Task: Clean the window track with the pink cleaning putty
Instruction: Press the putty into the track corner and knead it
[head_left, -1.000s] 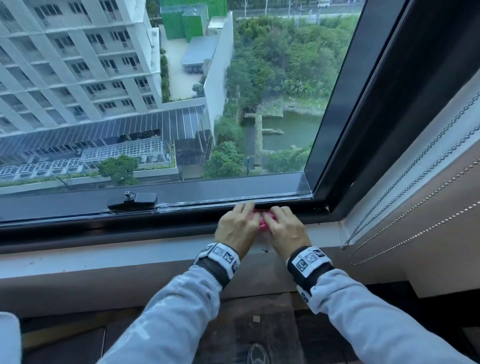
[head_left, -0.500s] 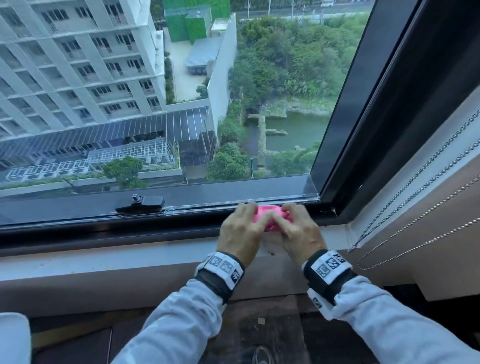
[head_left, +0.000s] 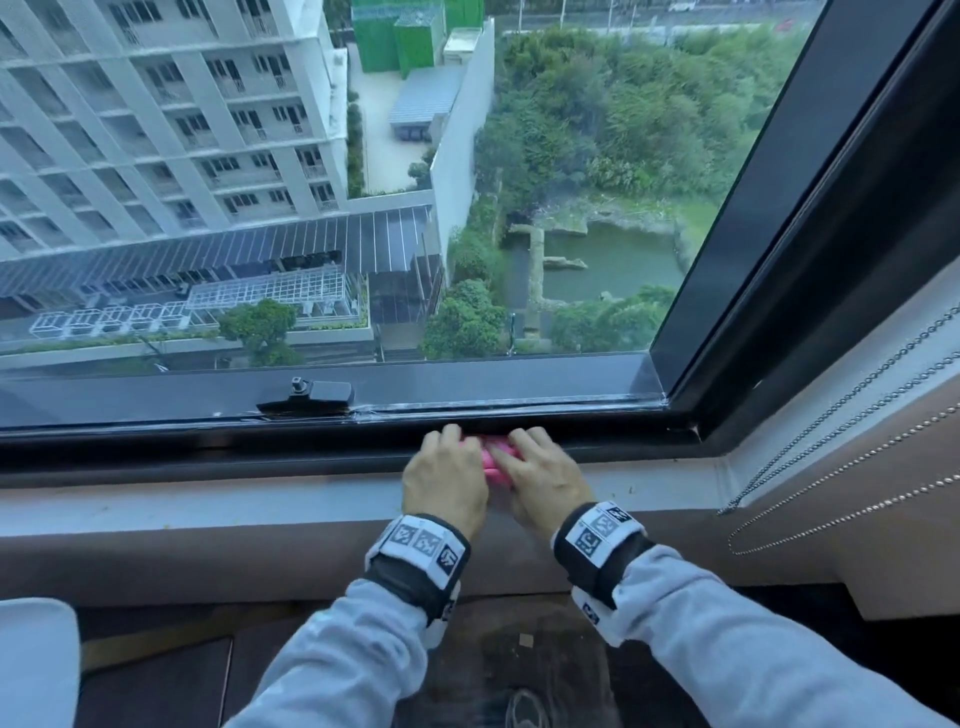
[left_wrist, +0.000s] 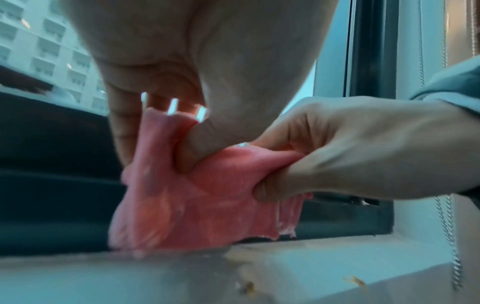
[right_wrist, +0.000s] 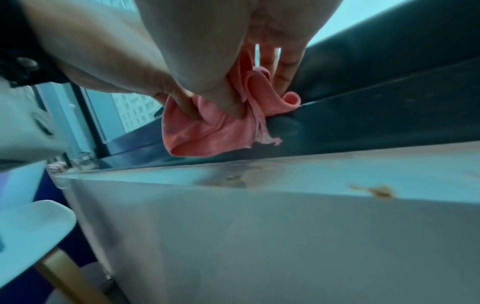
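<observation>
Both hands hold one lump of pink putty over the black window track, right of the window's middle. My left hand pinches its left part, thumb pressed into the soft mass. My right hand grips its right part with curled fingers. In the left wrist view the putty hangs down in a stretched sheet onto the dark frame. In the right wrist view the putty folds and trails thin strands at the track's edge. The fingertips are hidden behind the putty.
A black window latch sits on the sash to the left. A pale sill with small brown crumbs runs below the track. Bead chains of a blind hang at the right. A white chair edge shows bottom left.
The hands lifted the putty up off the track half a second ago and have now brought it back down into the track, close together.
</observation>
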